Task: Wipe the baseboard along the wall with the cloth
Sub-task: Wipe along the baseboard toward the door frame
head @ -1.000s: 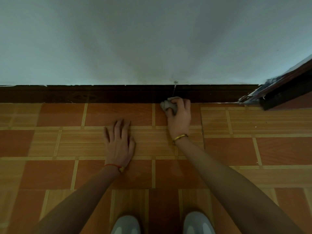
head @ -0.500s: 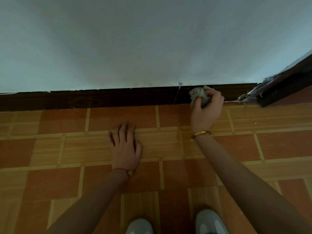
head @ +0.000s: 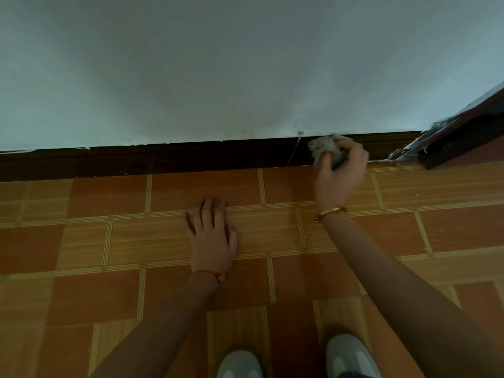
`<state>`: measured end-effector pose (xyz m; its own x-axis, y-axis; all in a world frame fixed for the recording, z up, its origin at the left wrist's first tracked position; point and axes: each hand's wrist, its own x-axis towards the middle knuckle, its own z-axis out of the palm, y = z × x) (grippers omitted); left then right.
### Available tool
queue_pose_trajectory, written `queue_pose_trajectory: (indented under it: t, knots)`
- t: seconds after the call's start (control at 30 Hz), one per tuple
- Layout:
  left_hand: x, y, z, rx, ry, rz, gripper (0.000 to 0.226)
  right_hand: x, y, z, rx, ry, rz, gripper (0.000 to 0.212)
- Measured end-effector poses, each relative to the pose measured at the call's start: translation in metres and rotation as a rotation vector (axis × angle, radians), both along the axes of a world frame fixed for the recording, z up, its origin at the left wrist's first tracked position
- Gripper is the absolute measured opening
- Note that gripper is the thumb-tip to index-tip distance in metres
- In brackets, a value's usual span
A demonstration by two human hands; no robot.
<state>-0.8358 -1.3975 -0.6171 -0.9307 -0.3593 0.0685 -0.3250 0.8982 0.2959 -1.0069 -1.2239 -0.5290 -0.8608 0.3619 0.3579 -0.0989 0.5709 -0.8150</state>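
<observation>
Tiled floor (head: 272,186) under left hand (head: 211,241)

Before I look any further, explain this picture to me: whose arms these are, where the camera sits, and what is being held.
There is no machine here. The picture comes from a wide-angle camera worn on a person's head, looking forward and down, so the two bare arms are the wearer's own. The grey shoes at the bottom edge are their feet.

The left hand lies flat with straight fingers on the orange tiled floor, apparently as a prop. The right hand grips a crumpled grey cloth and holds it against the dark baseboard, the strip that runs where the pale wall meets the floor. A gold bracelet sits on the right wrist, a red string on the left. At the far right, a dark wooden edge, perhaps a door, juts in.
</observation>
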Motion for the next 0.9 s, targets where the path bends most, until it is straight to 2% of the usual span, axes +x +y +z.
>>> queue_pose_trajectory:
  t: [0.13,0.3,0.43,0.7,0.8,0.9]
  knots:
    - [0.000,0.001,0.000,-0.018,-0.020,0.001,0.056,0.003,-0.011,0.000,-0.023,-0.003,0.011,0.015]
    - [0.001,-0.001,-0.001,-0.027,-0.016,-0.013,0.058,0.023,-0.063,-0.006,-0.009,-0.019,0.188,0.019]
    - [0.001,-0.001,-0.001,-0.025,-0.037,-0.010,0.058,0.025,-0.071,-0.012,0.005,-0.035,0.273,0.019]
    - [0.000,-0.001,-0.001,-0.007,-0.037,-0.010,0.057,0.003,-0.022,-0.010,-0.118,-0.016,-0.016,0.019]
    - [0.000,-0.002,-0.001,0.001,-0.042,-0.016,0.057,0.011,-0.038,-0.006,-0.131,0.030,0.055,0.018]
    - [0.001,-0.003,0.002,0.018,-0.054,-0.022,0.057,0.026,-0.078,-0.004,-0.082,0.053,0.242,0.017]
